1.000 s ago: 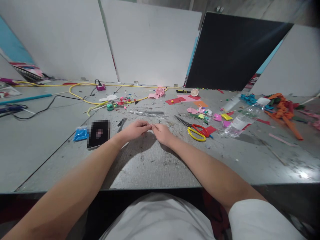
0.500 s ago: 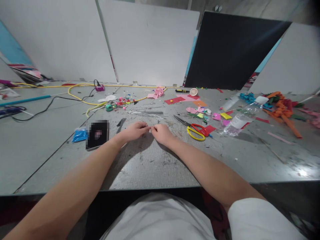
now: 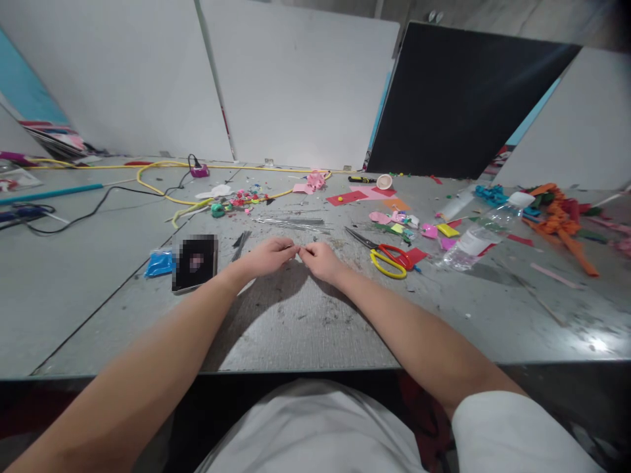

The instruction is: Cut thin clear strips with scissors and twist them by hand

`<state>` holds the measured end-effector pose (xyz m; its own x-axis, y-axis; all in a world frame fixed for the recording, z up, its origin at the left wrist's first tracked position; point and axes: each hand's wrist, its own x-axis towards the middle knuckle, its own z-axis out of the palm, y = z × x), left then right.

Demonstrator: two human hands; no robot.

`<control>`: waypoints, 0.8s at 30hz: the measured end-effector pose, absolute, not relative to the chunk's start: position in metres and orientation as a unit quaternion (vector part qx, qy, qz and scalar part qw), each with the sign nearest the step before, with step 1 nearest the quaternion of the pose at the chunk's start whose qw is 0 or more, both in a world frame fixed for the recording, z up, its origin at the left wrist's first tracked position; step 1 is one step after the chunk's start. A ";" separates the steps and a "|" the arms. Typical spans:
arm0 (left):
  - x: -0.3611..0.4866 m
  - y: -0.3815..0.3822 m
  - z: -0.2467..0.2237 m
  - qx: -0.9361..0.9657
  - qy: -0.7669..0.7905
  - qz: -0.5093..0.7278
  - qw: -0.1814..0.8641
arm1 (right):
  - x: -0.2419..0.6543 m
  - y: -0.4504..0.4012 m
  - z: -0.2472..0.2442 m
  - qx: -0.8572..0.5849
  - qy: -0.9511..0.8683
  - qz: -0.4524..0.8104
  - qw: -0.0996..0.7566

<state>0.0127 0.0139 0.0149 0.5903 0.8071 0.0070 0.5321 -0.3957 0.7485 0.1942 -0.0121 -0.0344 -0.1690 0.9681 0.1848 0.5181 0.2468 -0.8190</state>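
Note:
My left hand (image 3: 275,255) and my right hand (image 3: 321,260) meet above the middle of the grey table (image 3: 290,335), fingertips pinched and touching. Whatever lies between the fingertips is too small to make out. Just beyond them is a loose bunch of thin metal wires (image 3: 290,222). To the right of my right hand, scissors (image 3: 382,253) with one red and one yellow handle lie with their blades toward the left. Some dark strips (image 3: 240,244) rest by my left wrist, and farther left is a dark tablet-like device (image 3: 197,263), its screen partly blurred.
A blue packet (image 3: 159,264) touches the device's left side. A clear plastic bottle (image 3: 476,243) stands at the right, near orange crepe paper (image 3: 562,220). Red paper pieces (image 3: 348,198) and a box cutter (image 3: 361,179) lie at the back. A yellow cable (image 3: 148,187) loops at the back left.
The view has shifted slightly. My hands stay together at the same spot, with the right fingers moved a little at the pinch.

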 end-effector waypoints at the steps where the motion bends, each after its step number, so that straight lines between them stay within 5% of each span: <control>1: 0.013 0.015 0.014 0.818 0.412 0.185 0.357 | 0.195 -0.012 -0.035 -0.528 -0.709 0.296 0.363; 7: 0.011 0.017 0.012 0.816 0.408 0.184 0.365 | 0.191 -0.013 -0.037 -0.538 -0.695 0.268 0.394; 19: 0.013 0.014 0.013 0.785 0.392 0.228 0.422 | 0.182 -0.012 -0.039 -0.470 -0.541 0.515 0.471; 24: 0.013 0.013 0.016 0.807 0.406 0.204 0.377 | 0.184 -0.014 -0.036 -0.502 -0.577 0.453 0.459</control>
<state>0.0129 0.0130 0.0158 0.5878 0.8087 0.0228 0.5017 -0.3865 0.7739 0.1843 -0.0138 -0.0364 -0.0752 0.9943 0.0752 0.1631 0.0867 -0.9828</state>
